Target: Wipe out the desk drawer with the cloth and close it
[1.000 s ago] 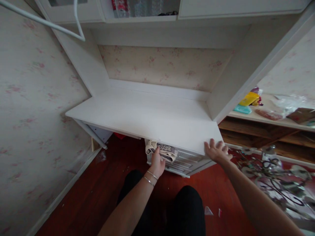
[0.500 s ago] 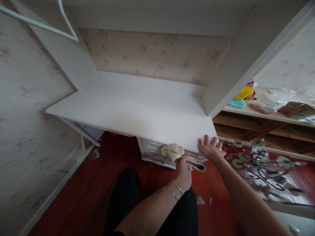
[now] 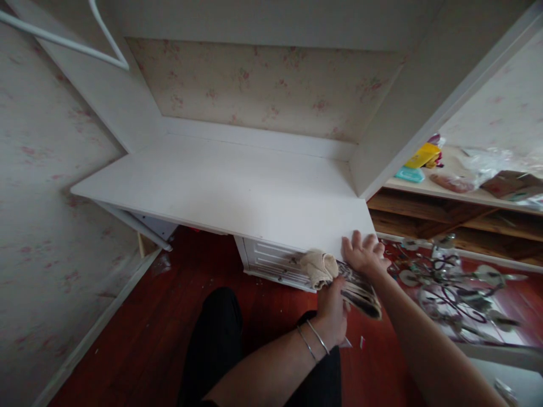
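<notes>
I've swung my left hand point(image 3: 333, 308), clamped on the soft bunched cloth point(image 3: 335, 274), rightward from the drawers point(image 3: 271, 263); my right hand point(image 3: 363, 254) lies spread on the smooth white desk point(image 3: 220, 192).

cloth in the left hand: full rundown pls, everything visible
The cloth looks like soft fabric, bunched and rolled. Its upper end is plain beige; the lower end, hanging down to the right, carries a dark black-and-white pattern. The left hand grips it around the middle, just below the front right corner of the white desk and in front of the drawers. It lies close to the right hand; contact is unclear.
</notes>
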Demonstrator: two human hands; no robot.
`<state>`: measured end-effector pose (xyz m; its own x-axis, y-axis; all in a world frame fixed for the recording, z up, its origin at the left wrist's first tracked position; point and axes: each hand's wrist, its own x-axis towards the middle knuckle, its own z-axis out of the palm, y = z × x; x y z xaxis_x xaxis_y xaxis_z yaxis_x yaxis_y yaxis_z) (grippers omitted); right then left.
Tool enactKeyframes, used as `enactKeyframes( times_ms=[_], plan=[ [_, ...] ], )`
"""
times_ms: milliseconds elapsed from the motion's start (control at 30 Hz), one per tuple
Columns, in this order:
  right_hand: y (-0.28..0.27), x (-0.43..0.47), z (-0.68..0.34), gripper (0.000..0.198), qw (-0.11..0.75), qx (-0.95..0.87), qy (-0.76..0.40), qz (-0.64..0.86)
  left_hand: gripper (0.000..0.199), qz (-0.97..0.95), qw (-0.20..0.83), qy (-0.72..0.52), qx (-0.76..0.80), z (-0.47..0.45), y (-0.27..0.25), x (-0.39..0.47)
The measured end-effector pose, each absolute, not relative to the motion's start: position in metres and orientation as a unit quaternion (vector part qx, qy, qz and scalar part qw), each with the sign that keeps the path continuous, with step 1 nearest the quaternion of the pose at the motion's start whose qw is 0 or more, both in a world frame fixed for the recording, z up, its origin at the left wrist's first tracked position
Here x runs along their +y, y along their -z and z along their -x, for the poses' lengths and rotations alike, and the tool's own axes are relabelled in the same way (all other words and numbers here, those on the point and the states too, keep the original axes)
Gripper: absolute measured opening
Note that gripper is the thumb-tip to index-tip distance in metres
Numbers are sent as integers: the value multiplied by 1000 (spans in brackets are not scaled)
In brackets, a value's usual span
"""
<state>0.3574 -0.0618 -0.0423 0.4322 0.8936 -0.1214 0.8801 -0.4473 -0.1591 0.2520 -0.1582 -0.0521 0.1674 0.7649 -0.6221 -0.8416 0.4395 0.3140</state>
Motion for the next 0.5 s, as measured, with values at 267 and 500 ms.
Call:
enactKeyframes(
  times_ms=[267, 500],
  plan=[
    [46, -62, -355, 77, 43, -533, -47, 844, 15, 156, 756, -489, 407, -259, 107, -134],
    [38, -67, -350, 75, 43, -550, -26, 833, 16, 175, 771, -437, 429, -250, 129, -124]
  ],
)
